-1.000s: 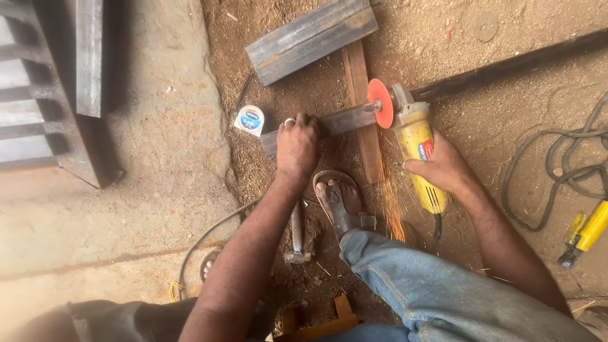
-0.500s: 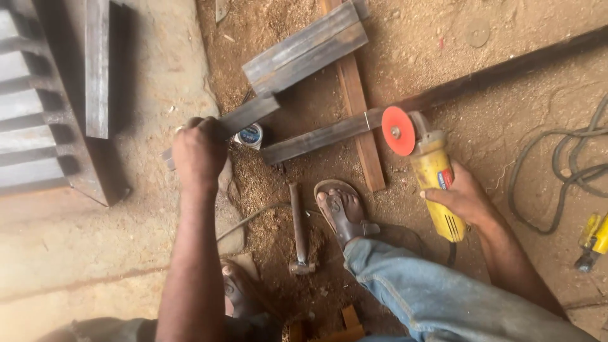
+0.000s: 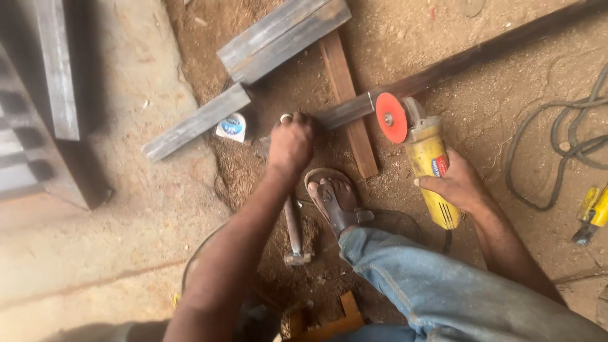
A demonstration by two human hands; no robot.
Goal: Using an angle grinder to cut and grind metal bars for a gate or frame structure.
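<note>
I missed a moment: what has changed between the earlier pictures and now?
The left hand let go of the short bar, now lying on the left, and returned to the long bar. The right hand still holds the grinder; the hammer stayed.

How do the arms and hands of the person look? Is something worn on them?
Both forearms are bare, with no sleeves and no gloves. The left hand wears a pale ring on one finger. The right hand shows no ring or watch.
</note>
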